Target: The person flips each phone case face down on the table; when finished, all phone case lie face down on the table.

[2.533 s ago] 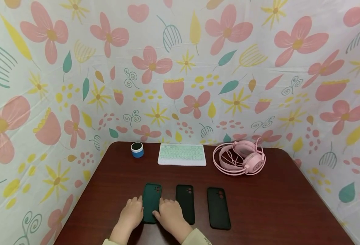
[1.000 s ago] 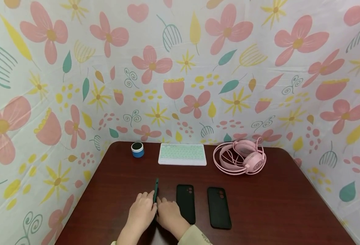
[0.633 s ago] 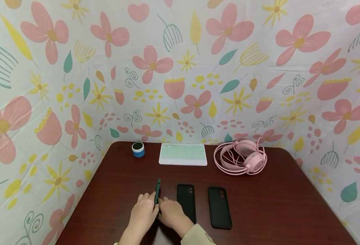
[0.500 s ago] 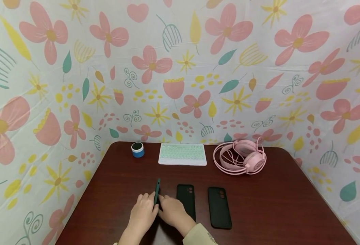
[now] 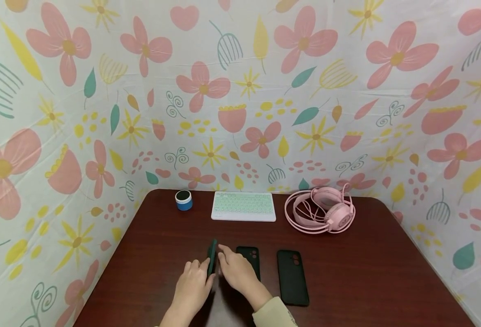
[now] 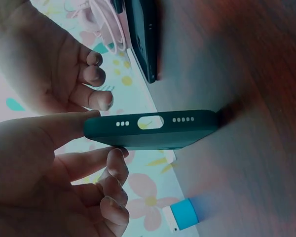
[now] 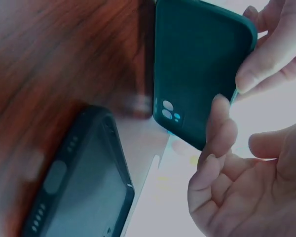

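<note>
A dark green phone case (image 5: 212, 257) stands tipped up on its long side on the table. My left hand (image 5: 192, 286) pinches it between thumb and fingers; in the left wrist view the end with the port opening on the case (image 6: 150, 132) faces the camera. My right hand (image 5: 239, 271) is just right of the case, fingers loosely extended. In the right wrist view, the fingertips of my right hand (image 7: 251, 182) overlap the inner face of the case (image 7: 202, 59); whether they touch cannot be told. A black phone case (image 5: 252, 257) lies partly hidden under my right forearm.
Another black phone case (image 5: 293, 278) lies to the right. Along the back of the dark wooden table (image 5: 367, 272) stand a blue-and-white cylinder (image 5: 184, 200), a white keyboard (image 5: 243, 206) with green keys and pink headphones (image 5: 326, 210) with a coiled cable. A flower-patterned cloth (image 5: 240, 91) hangs behind.
The green phone case, flat at first, has been tipped onto its long side by the hands. My right hand has since moved forward along it and slightly away; my left hand keeps its grip.
</note>
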Demonstrator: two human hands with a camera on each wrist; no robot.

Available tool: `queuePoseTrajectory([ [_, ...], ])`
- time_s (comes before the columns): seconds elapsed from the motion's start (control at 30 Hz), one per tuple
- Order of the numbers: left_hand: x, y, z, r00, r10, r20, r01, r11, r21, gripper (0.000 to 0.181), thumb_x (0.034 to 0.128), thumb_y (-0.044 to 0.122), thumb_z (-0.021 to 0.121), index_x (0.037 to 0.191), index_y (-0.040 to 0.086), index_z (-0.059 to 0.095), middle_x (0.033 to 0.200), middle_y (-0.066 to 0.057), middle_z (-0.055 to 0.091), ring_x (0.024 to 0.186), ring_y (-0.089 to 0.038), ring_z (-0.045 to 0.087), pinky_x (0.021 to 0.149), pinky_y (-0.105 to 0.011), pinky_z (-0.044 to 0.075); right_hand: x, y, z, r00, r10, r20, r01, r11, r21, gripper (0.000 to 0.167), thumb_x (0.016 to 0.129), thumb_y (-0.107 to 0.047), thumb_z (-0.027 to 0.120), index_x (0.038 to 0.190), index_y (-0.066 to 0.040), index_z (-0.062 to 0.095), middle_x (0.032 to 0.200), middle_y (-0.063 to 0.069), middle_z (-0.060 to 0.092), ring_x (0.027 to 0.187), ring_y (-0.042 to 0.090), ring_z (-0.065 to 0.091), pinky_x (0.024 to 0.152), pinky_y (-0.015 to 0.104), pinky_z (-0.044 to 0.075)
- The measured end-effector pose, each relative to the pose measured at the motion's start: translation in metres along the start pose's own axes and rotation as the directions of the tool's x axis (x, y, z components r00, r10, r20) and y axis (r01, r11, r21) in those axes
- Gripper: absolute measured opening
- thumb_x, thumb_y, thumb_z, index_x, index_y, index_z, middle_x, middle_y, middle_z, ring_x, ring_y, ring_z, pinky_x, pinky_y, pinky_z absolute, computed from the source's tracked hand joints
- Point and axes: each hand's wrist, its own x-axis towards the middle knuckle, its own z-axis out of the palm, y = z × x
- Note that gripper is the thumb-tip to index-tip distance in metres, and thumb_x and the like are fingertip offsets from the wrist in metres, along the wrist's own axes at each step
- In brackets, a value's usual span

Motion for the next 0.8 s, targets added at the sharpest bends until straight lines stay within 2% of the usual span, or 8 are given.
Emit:
queuePoseTrajectory([
  [0.1, -0.001, 0.000, 0.002, 1.000, 0.007, 0.013, -0.007, 1.000, -0.006, 0.045, 0.0875, 0.023, 0.072, 0.122, -0.004, 0.063, 0.081, -0.005, 0.052, 0.073, -0.020, 0.043, 0.055, -0.032, 0.041, 0.000, 0.000, 0.002, 1.000, 0.017, 0.013, -0.018, 1.000, 0.014, 0.053, 0.105, -0.040, 0.036, 0.142, -0.004, 0.047, 0.059, -0.003, 0.057, 0.044, 0.015, 0.044, 0.048, 0.033, 0.038],
  [0.17, 0.000, 0.000, 0.003, 1.000, 0.006, 0.025, -0.006, 1.000, -0.012, 0.046, 0.0880, 0.024, 0.072, 0.123, -0.004, 0.062, 0.081, -0.005, 0.051, 0.073, -0.019, 0.043, 0.054, -0.031, 0.041, 0.000, -0.001, 0.004, 0.999, 0.035, 0.025, -0.035, 0.999, 0.012, 0.057, 0.104, -0.044, 0.036, 0.142, -0.004, 0.046, 0.057, -0.001, 0.055, 0.044, 0.016, 0.045, 0.048, 0.034, 0.038],
  [0.4, -0.001, 0.001, 0.009, 1.000, 0.005, 0.026, -0.005, 1.000, -0.017, 0.047, 0.0874, 0.025, 0.072, 0.124, -0.002, 0.062, 0.089, -0.009, 0.057, 0.075, -0.019, 0.043, 0.058, -0.032, 0.043, 0.000, -0.003, 0.011, 0.999, 0.054, 0.005, -0.054, 0.998, -0.023, 0.053, 0.101, -0.033, 0.050, 0.143, -0.001, 0.044, 0.052, -0.002, 0.051, 0.040, 0.015, 0.048, 0.041, 0.032, 0.038],
  [0.63, 0.000, -0.002, 0.013, 0.999, 0.004, 0.044, -0.003, 1.000, -0.025, 0.047, 0.0869, 0.023, 0.072, 0.126, 0.000, 0.061, 0.097, -0.010, 0.060, 0.077, -0.019, 0.043, 0.060, -0.033, 0.044, 0.001, -0.001, 0.013, 0.998, 0.058, -0.020, -0.059, 0.998, -0.031, 0.055, 0.099, -0.031, 0.052, 0.143, 0.000, 0.042, 0.050, -0.002, 0.051, 0.038, 0.015, 0.049, 0.038, 0.031, 0.038],
  [0.8, 0.001, -0.004, 0.015, 0.996, 0.008, 0.084, -0.005, 0.999, -0.046, 0.049, 0.0876, 0.026, 0.072, 0.128, 0.001, 0.060, 0.097, -0.010, 0.058, 0.077, -0.019, 0.042, 0.060, -0.033, 0.043, 0.001, 0.001, 0.013, 0.998, 0.054, -0.027, -0.054, 0.998, -0.015, 0.055, 0.097, -0.024, 0.056, 0.144, 0.002, 0.041, 0.049, -0.005, 0.052, 0.038, 0.012, 0.050, 0.036, 0.029, 0.036],
])
